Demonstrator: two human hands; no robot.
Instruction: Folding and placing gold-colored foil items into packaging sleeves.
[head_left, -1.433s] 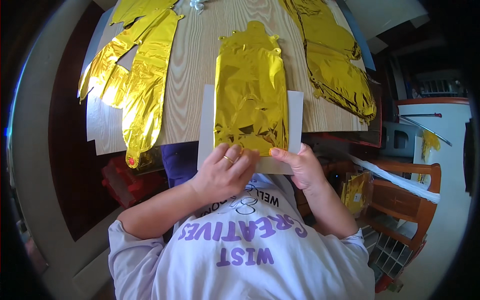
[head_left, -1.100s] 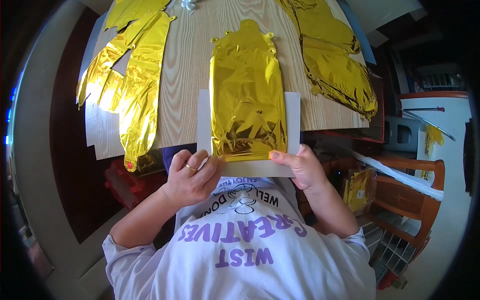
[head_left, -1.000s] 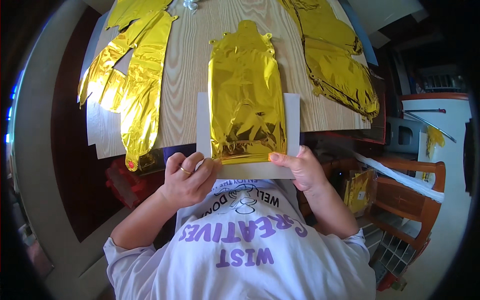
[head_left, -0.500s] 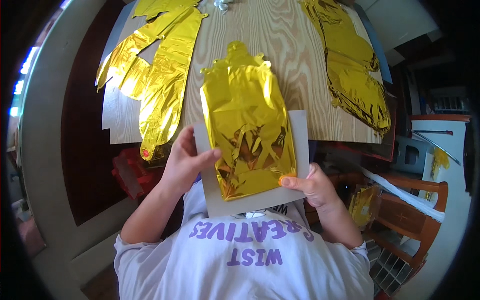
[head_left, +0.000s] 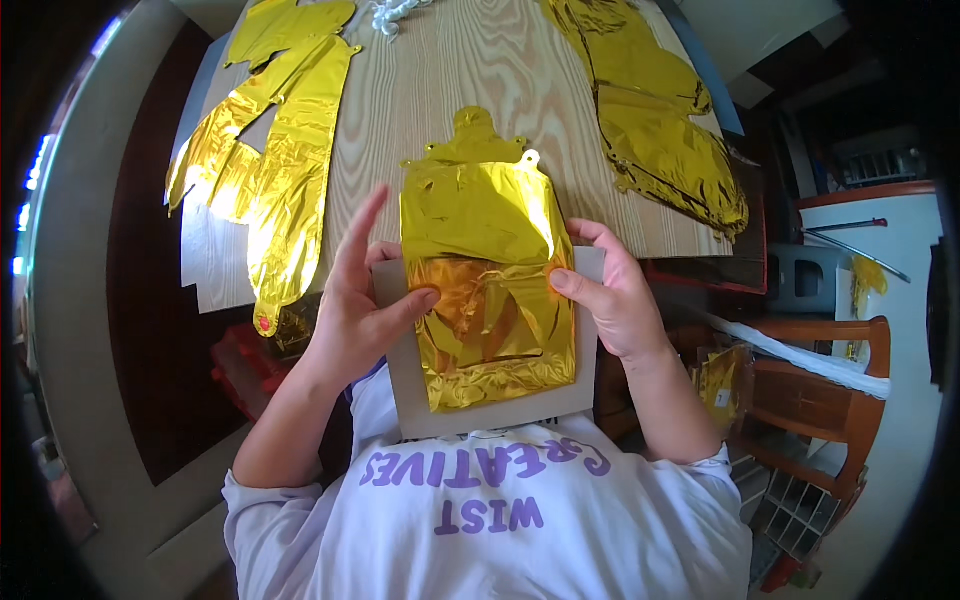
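A folded gold foil balloon (head_left: 490, 215) lies over a grey cardboard sheet (head_left: 410, 405), both held in front of my shirt near the table's front edge. My left hand (head_left: 362, 295) grips them at the left side, its thumb pressed on the foil and its index finger stretched upward; other fingers go behind the card. On the right side, my right hand (head_left: 615, 295) has its thumb on the foil's edge, with fingers reaching behind. The balloon's far end, with small tabs, extends past the card over the tabletop.
Flat gold foil balloons (head_left: 295, 150) (head_left: 660, 120) lie at the left and right of the wooden table (head_left: 430, 70). White ribbon (head_left: 395, 15) sits at the far edge. A wooden chair (head_left: 800, 400) with a white strip over it stands at right; a red object (head_left: 240, 350) is under the table's left.
My right hand has moved up along the foil's right edge from the lower corner. The balloon and card have turned straighter, and my left index finger now points up. The view has shifted slightly.
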